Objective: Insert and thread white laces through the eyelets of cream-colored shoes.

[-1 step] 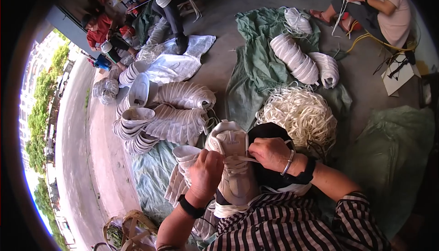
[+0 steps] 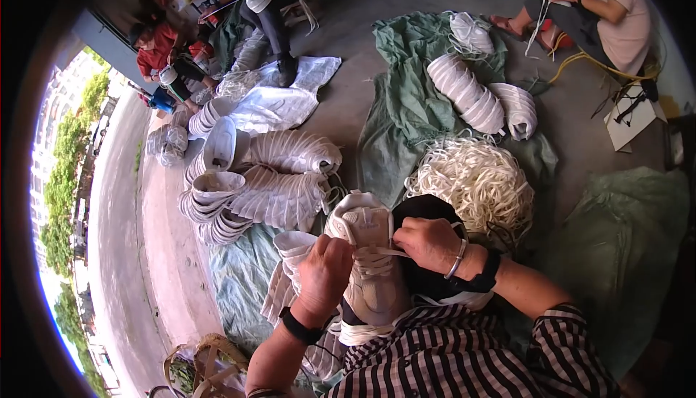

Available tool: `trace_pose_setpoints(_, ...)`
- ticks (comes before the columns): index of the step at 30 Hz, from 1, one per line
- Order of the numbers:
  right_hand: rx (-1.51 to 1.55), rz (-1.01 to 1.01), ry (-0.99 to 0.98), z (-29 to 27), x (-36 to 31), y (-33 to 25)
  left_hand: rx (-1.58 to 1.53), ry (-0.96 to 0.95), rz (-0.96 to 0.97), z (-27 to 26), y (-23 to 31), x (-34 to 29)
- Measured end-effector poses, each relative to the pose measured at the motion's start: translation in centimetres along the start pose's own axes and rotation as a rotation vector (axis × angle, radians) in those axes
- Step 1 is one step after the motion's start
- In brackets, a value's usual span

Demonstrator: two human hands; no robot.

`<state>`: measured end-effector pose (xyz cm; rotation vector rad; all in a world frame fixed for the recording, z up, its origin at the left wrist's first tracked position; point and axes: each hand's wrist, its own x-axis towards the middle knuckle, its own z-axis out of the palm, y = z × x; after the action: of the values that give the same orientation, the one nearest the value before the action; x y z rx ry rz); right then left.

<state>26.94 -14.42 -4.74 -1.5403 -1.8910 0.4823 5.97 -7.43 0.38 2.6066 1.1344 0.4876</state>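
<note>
A cream and beige sneaker upper (image 2: 374,298) lies in my lap, its toe toward me and its tongue standing up at the far end. Crossed laces fill its lower eyelets. My left hand (image 2: 325,273) is closed at the left eyelet edge, pinching a lace end that its fingers largely hide. On the other side, my right hand (image 2: 429,244) pinches a flat white shoelace (image 2: 387,251), drawn taut over the throat of the upper. Several white laces (image 2: 362,334) show beneath the toe, against my striped shirt.
A heap of loose white laces (image 2: 475,184) lies ahead to the right. Nested stacks of shoe uppers (image 2: 272,195) stand ahead to the left; more rolls (image 2: 464,93) lie on green sheeting (image 2: 406,64). Co-workers sit at far left and far right. A yellow cord (image 2: 580,57) crosses the floor.
</note>
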Motion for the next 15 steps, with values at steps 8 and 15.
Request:
trace_pose_setpoints(8,-0.45,-0.595,0.06,-1.2,2.3,0.7,-0.034,-0.137,0.465,-3.4,-1.6,3.8)
trace_pose_setpoints(15,-0.24,-0.511,-0.302,-1.9,4.2,0.4,0.141,-0.413,0.568,-4.1,-1.9,5.2)
